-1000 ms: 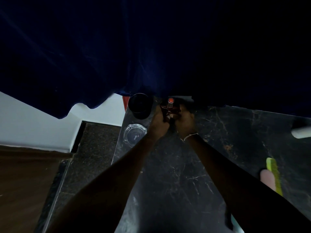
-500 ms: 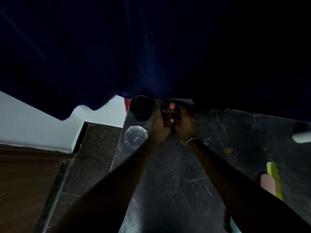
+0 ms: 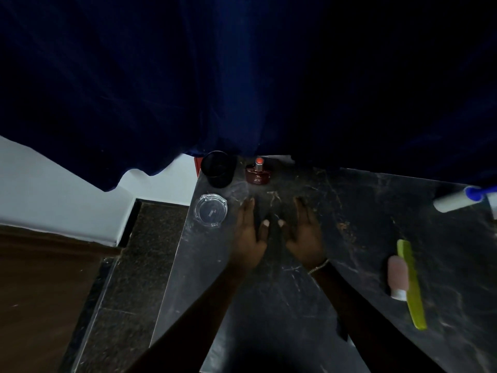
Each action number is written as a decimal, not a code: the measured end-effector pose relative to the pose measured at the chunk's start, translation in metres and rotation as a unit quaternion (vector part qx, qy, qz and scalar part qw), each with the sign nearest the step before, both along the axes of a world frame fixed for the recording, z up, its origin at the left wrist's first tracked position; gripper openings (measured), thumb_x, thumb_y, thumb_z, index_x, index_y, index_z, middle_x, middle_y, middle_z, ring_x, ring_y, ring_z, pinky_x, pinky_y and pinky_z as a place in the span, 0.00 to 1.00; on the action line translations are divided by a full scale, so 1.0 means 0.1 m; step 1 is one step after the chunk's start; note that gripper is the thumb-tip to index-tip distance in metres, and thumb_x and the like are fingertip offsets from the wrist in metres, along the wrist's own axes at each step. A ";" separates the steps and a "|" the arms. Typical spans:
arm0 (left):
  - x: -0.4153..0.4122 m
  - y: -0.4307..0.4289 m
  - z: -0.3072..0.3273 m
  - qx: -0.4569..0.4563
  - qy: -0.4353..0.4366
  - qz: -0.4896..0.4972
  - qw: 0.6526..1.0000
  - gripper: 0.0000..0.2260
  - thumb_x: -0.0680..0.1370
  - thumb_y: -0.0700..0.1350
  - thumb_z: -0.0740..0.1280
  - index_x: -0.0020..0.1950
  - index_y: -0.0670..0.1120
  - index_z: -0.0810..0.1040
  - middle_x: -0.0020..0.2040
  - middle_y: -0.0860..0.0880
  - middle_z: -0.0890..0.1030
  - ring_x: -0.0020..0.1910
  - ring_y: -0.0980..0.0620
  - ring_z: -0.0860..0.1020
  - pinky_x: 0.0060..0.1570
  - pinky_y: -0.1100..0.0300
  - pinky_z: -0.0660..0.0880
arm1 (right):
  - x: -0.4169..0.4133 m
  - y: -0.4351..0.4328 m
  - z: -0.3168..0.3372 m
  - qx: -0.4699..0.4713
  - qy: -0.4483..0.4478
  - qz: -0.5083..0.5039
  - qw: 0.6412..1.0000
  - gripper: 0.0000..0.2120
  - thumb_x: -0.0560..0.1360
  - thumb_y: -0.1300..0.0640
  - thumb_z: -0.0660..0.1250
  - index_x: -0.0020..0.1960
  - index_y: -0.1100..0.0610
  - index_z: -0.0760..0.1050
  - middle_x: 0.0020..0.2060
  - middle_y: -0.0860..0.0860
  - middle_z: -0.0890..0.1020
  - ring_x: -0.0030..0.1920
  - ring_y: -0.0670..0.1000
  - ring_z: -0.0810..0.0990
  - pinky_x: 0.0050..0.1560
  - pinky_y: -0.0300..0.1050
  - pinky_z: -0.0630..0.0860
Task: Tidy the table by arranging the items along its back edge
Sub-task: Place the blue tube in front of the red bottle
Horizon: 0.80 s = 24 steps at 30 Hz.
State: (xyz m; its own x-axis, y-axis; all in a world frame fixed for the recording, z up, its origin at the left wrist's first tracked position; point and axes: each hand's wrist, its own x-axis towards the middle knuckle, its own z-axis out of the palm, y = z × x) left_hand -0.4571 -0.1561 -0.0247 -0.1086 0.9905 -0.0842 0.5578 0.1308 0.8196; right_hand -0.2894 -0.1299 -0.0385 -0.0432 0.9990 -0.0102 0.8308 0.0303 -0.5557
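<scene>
My left hand [image 3: 248,235] and right hand [image 3: 306,235] lie flat on the table [image 3: 349,211] — fingers spread, holding nothing. The perfume bottle [image 3: 257,174] stands at the back edge beside the black cup [image 3: 218,169] — apart from both hands.

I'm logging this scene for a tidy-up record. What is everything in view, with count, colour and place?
Table: one, black marble, centre and right.
Cup: one, black, back-left corner.
Perfume bottle: one, dark red with orange-red cap, back edge beside the cup.
Ashtray: one, clear glass, left edge, in front of the cup.
Comb: one, yellow-green, right side.
Small bottle: one, pink, against the comb's left side.
White roller: one, white with blue end, far right.
Curtain: one, dark blue, behind the table.
Left hand: open, flat, empty.
Right hand: open, flat, empty.
</scene>
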 end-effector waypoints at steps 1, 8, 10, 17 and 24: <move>0.02 -0.10 0.01 0.009 0.017 -0.021 1.000 0.30 0.85 0.51 0.62 0.84 0.46 0.56 0.84 0.48 0.55 0.82 0.53 0.55 0.79 0.63 0.52 | 0.07 -0.15 0.03 0.013 -0.002 0.012 1.000 0.34 0.80 0.40 0.59 0.79 0.56 0.57 0.78 0.55 0.63 0.77 0.55 0.63 0.77 0.52 0.62; 0.35 -0.84 0.08 0.027 0.097 -0.098 0.990 0.30 0.85 0.59 0.55 0.84 0.56 0.48 0.85 0.58 0.46 0.84 0.58 0.47 0.80 0.55 0.54 | 0.63 -1.17 0.25 0.033 -0.014 0.024 0.999 0.34 0.80 0.43 0.61 0.79 0.59 0.58 0.78 0.56 0.63 0.78 0.54 0.62 0.76 0.53 0.65; 0.50 -1.03 0.09 0.040 0.128 -0.116 0.984 0.29 0.85 0.58 0.55 0.84 0.55 0.49 0.85 0.58 0.46 0.84 0.58 0.47 0.80 0.56 0.52 | 0.82 -1.40 0.29 0.033 -0.029 0.030 0.999 0.33 0.80 0.45 0.64 0.79 0.61 0.60 0.78 0.57 0.64 0.78 0.55 0.62 0.75 0.56 0.67; 1.09 -1.53 0.03 0.050 0.170 -0.182 0.967 0.29 0.85 0.55 0.56 0.84 0.49 0.53 0.85 0.51 0.50 0.84 0.54 0.48 0.81 0.53 0.58 | 1.49 -2.02 0.37 0.023 -0.021 -0.032 0.999 0.32 0.79 0.46 0.62 0.75 0.65 0.66 0.75 0.59 0.69 0.75 0.57 0.67 0.75 0.51 0.66; 1.66 -1.73 0.04 0.024 0.191 -0.213 0.958 0.29 0.84 0.55 0.57 0.84 0.46 0.57 0.84 0.47 0.57 0.83 0.50 0.56 0.79 0.58 0.54 | 1.90 -2.21 0.46 -0.015 0.020 -0.073 0.997 0.28 0.77 0.57 0.71 0.73 0.67 0.69 0.70 0.62 0.73 0.72 0.61 0.72 0.71 0.56 0.71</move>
